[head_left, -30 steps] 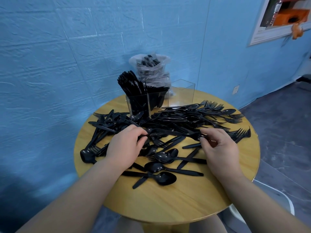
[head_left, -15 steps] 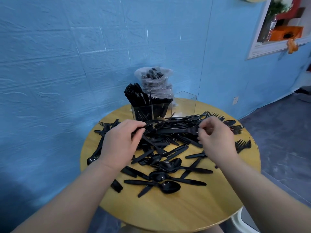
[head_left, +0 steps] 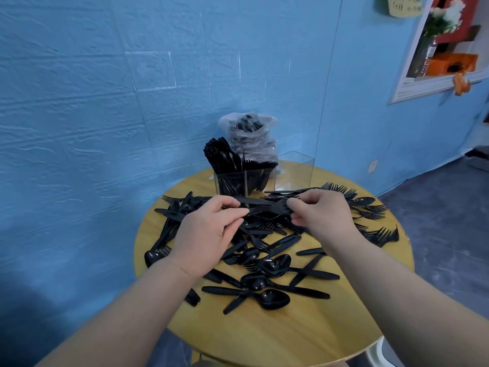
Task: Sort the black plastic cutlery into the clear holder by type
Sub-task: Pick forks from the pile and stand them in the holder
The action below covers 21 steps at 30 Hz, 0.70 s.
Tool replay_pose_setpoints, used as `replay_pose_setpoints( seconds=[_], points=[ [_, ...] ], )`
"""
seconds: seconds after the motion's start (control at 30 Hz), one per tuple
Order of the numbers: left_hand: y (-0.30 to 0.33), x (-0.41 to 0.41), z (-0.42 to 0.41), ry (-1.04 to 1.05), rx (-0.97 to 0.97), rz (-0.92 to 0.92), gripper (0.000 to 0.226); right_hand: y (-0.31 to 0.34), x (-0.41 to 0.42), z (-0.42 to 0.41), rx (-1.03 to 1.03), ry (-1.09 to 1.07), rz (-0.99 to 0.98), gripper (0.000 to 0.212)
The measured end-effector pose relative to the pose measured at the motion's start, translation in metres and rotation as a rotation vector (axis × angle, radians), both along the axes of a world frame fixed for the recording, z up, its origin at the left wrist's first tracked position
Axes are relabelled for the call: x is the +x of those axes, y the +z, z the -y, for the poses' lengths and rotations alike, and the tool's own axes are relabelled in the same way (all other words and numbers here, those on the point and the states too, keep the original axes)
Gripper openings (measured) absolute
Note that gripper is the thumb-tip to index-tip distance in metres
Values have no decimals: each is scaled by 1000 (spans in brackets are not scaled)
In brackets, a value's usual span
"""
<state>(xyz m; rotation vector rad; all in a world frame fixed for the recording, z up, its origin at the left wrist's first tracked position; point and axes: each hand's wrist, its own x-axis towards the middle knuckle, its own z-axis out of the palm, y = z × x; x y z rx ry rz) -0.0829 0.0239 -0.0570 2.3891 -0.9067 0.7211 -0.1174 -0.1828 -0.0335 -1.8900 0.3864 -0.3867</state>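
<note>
Both hands hold a small bundle of forks [head_left: 267,207] above the heap on the bench [head_left: 264,329]: left hand [head_left: 209,234] pinching the handles, right hand [head_left: 321,215] gripping the tines. Evening-up seems under way; next they need dropping into the clear holder [head_left: 244,181], likely the fork compartment.

cutlery [head_left: 267,266]: black, glossy
holder [head_left: 296,170]: clear, see-through
table [head_left: 264,337]: yellow-tan wood grain
wall [head_left: 105,102]: blue, rough brick-like texture
bag [head_left: 248,131]: clear plastic, black pieces inside
floor [head_left: 436,207]: dark grey-blue
</note>
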Motion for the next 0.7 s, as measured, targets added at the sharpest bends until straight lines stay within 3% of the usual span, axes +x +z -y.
replay_pose_setpoints(
  seconds=[0.13,0.2,0.53,0.7],
  points=[
    [7,0,-6,72,-61,-7,21,4,1,9,-87,-76,85,6],
    [15,-2,0,91,-54,1,22,3,3,9,-147,-64,112,14],
    [26,3,27,260,33,-265,29,8,-6,-11,-102,206,176,14],
    [24,-4,26,141,31,-430,27,5,-7,-12,-93,182,209,16]
  ],
)
